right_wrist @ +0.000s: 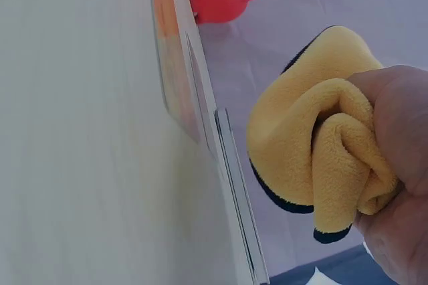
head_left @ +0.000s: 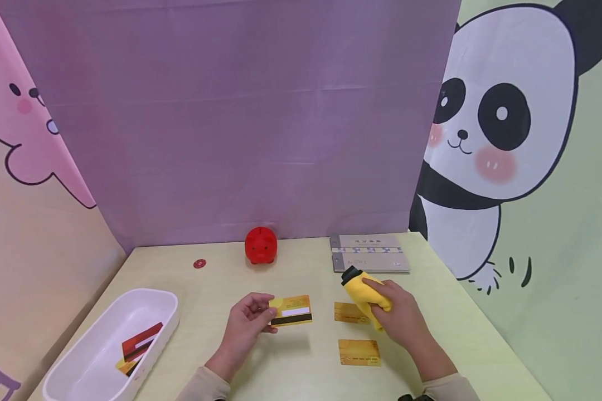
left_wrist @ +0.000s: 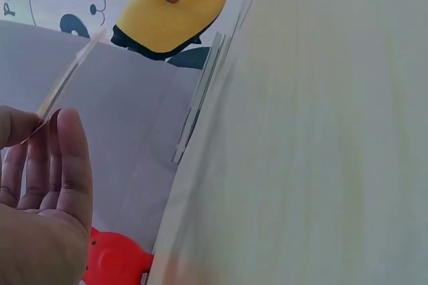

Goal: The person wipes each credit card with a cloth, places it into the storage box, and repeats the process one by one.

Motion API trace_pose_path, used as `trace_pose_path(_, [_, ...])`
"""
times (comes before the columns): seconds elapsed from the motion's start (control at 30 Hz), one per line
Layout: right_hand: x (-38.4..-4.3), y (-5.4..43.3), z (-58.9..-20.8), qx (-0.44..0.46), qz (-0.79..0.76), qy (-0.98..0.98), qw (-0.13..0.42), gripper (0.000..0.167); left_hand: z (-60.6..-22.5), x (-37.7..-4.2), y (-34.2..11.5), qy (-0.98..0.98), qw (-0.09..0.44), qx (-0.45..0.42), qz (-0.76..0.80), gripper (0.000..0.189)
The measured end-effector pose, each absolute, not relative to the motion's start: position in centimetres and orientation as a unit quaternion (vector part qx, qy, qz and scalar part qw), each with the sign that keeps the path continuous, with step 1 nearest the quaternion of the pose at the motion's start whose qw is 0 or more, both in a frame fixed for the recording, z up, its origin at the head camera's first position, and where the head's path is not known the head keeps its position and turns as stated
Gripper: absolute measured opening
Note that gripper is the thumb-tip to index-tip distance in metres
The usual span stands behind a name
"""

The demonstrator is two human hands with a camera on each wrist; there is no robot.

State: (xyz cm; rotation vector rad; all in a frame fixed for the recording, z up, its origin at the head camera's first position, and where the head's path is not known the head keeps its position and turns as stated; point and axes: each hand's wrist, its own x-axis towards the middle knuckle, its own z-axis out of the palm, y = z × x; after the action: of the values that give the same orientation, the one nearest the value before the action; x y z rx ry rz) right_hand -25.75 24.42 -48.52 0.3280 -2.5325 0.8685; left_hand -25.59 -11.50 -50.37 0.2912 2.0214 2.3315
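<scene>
My left hand [head_left: 249,318] pinches a yellow bank card [head_left: 291,311] between thumb and fingers, its side with the black stripe and white strip facing up. In the left wrist view that card [left_wrist: 67,83] shows nearly edge-on. My right hand [head_left: 401,314] grips a bunched yellow cloth [head_left: 363,291] with black edging, seen folded [right_wrist: 314,131] in the right wrist view. Beneath the cloth lies a gold card [head_left: 350,313], partly covered by it in the head view. Another gold card [head_left: 359,353] lies on the table just nearer to me.
A white tray [head_left: 169,312] at the left holds a red card [head_left: 142,340] and a yellow card [head_left: 125,366]. Along the back are a small red disc [head_left: 199,263], a red piggy bank [head_left: 261,245] and a grey notebook [head_left: 371,253]. A purple cloth backdrop [head_left: 231,122] hangs behind the table.
</scene>
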Motion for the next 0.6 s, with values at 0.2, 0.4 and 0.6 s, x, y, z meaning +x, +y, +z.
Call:
trace_pose_path(0.2, [-25.80, 25.30, -48.46, 0.110, 0.321, -0.912, 0.230, 0.059, -50.43, -25.77, -11.62, 0.649, 0.013, 0.091, 0.755, 0.033])
trace_pose_path(0.4, [-25.64, 25.39, -48.18, 0.096, 0.320, -0.914, 0.231, 0.060, -50.40, -25.88, -11.73, 0.645, 0.006, 0.089, 0.759, 0.035])
trace_pose_path(0.6, [-25.67, 25.58, -48.15, 0.099, 0.322, -0.911, 0.238, 0.059, -50.11, -25.75, -11.94, 0.640, -0.004, 0.088, 0.763, 0.033])
